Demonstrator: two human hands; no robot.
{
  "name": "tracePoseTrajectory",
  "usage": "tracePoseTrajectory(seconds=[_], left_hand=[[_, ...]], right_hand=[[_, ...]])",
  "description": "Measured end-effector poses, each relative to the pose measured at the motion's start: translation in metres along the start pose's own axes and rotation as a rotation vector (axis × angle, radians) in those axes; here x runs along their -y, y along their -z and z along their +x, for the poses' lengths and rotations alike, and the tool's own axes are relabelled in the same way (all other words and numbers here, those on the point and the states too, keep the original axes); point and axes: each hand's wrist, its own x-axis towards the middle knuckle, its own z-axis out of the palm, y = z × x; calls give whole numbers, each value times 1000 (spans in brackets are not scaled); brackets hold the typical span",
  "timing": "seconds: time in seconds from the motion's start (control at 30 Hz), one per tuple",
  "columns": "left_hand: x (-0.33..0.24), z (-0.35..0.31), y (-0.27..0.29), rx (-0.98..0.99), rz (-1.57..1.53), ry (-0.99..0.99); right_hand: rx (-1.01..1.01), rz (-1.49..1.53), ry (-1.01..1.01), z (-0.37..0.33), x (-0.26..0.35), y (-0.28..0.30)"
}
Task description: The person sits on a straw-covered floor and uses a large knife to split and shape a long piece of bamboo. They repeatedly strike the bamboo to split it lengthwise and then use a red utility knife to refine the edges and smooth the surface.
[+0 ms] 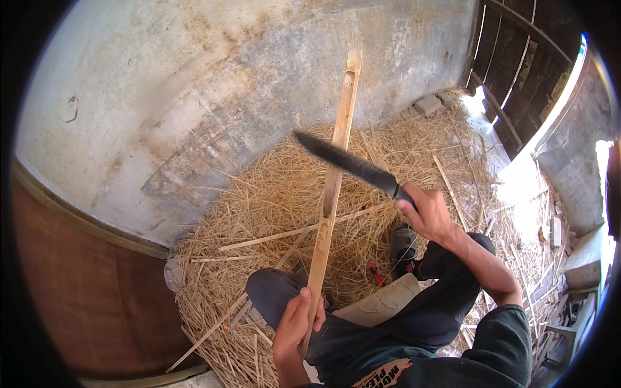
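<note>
My left hand (pixel 299 321) is wrapped round the lower part of a long split bamboo strip (pixel 321 249), which stands tilted upward in front of me. Its pale inner face shows, with hollowed node marks along it. In my right hand (pixel 427 210) is the dark handle of a large knife (pixel 349 163). The broad dark blade points up and to the left and crosses in front of the strip at about mid-length; whether it touches the bamboo, I cannot tell.
Straw and thin shavings (pixel 272 181) cover the floor, with loose bamboo strips (pixel 272 239) among them. A red-handled tool (pixel 375 275) lies near my shoe (pixel 402 242). A stained wall (pixel 226 84) rises ahead, a brown panel (pixel 97 278) stands left, and a slatted wooden door (pixel 517 64) is at far right.
</note>
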Motion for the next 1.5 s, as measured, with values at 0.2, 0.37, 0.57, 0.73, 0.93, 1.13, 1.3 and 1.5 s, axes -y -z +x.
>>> tracePoseTrajectory(seconds=[0.2,0.37,0.57,0.73,0.93,1.13,1.3,1.5], left_hand=[[-8,4,-11,-19,43,-22],[5,10,-9,101,78,-181],[3,12,-24,86,211,-199],[7,11,-21,100,161,-224],[11,7,-7,225,-38,-30],[12,3,-1,282,-154,0],[3,8,-17,-110,276,-183],[-22,13,-32,-323,595,-190]], right_hand=[[71,-99,291,-17,13,-15],[56,-54,354,-26,21,-24],[118,-90,306,-25,19,-22],[2,22,56,-13,5,-14],[-71,309,-237,-8,-1,-6],[-83,373,-195,-8,1,2],[41,252,-65,-10,20,7],[99,12,340,-27,46,-4]])
